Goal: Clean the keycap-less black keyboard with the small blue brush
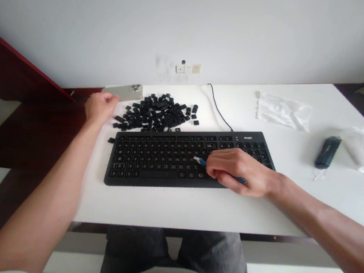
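A black keyboard [165, 161] lies on the white desk [192, 209] with most keycaps removed. My right hand [237, 175] rests on its right half, fingers closed round a blue tool [200, 161] whose white tip points left over the bare key sockets. A pile of loose black keycaps [158, 113] lies behind the keyboard. My left hand [100, 107] is at the left edge of that pile, fingers curled with the tips hidden; whether it holds a keycap is unclear.
A phone [125, 91] lies face down behind my left hand. The keyboard cable [217, 107] runs to the wall. Clear plastic bags [282, 109] and a dark small device [327, 151] lie at the right. Dark wood furniture [23, 89] stands left.
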`<action>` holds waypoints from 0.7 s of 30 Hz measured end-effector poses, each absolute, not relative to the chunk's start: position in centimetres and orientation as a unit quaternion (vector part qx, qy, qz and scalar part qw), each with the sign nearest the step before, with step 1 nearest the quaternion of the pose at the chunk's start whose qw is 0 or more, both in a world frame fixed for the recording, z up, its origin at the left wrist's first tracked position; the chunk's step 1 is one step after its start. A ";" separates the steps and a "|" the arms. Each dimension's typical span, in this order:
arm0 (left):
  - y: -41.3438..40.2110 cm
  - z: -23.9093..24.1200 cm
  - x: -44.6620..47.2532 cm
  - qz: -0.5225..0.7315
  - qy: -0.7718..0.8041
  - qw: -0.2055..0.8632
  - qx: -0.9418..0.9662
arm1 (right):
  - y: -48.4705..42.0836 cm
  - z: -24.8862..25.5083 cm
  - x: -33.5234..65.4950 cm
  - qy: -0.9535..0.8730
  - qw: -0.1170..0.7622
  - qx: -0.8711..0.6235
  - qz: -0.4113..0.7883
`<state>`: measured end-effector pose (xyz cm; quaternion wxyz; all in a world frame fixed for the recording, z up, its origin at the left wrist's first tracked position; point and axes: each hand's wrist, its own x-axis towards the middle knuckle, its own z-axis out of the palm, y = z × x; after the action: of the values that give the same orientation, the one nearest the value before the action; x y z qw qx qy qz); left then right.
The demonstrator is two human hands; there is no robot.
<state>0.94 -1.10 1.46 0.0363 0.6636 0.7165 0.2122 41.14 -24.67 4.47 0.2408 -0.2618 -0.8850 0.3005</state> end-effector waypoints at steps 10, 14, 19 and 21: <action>-1.1 1.5 0.8 0.217 0.718 0.042 0.660 | -24.1 5.0 43.2 -0.694 0.390 -0.459 0.394; -1.0 1.4 0.7 0.227 0.715 0.040 0.661 | -24.2 5.3 43.1 -0.688 0.430 -0.460 0.360; -0.8 1.1 0.6 0.227 0.718 0.035 0.657 | -24.5 4.8 43.0 -0.729 0.381 -0.431 0.371; -0.7 1.1 0.6 0.229 0.718 0.034 0.656 | -24.6 4.5 42.8 -0.744 0.345 -0.418 0.392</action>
<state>0.57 -0.71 1.11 0.0336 0.6562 0.7181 0.2294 42.81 -24.56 4.50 0.3447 -0.4176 -0.7436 0.3923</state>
